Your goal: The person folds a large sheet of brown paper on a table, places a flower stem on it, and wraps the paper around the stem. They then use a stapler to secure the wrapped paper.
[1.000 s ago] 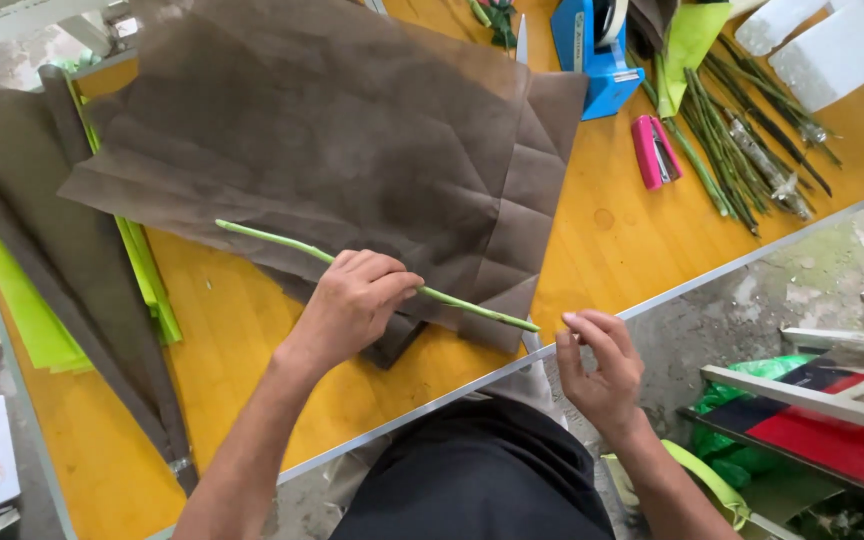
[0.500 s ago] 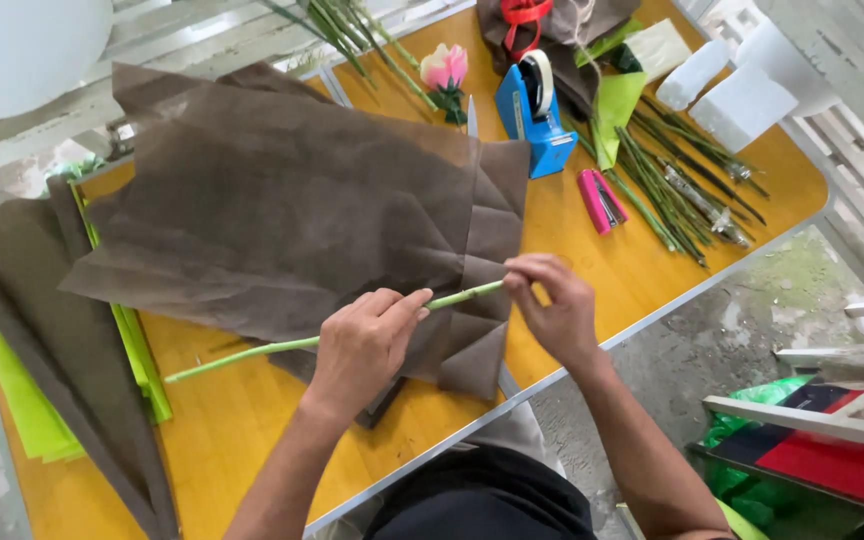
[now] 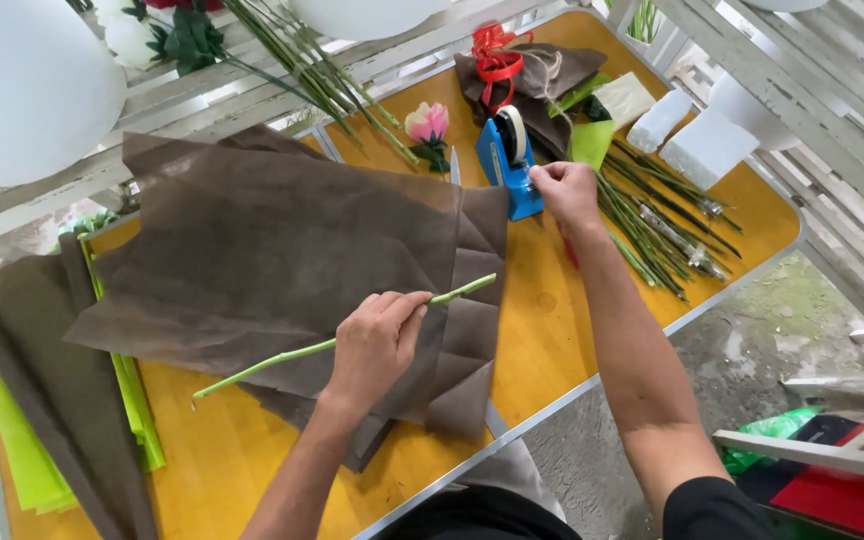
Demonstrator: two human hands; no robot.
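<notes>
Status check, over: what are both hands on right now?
Left hand pinning green stem on brown wrapping sheet. Right hand at blue tape dispenser. Nothing between them.

Pink rose (image 3: 428,122) beside stem bundle (image 3: 652,215); red ribbon (image 3: 493,55); white foam blocks (image 3: 707,140); lime paper sheets (image 3: 12,440).

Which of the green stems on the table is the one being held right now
The single bare stem lying across the brown wrapping paper, gripped by the left hand. The other stems lie bundled, unheld, beyond the right hand.
</notes>
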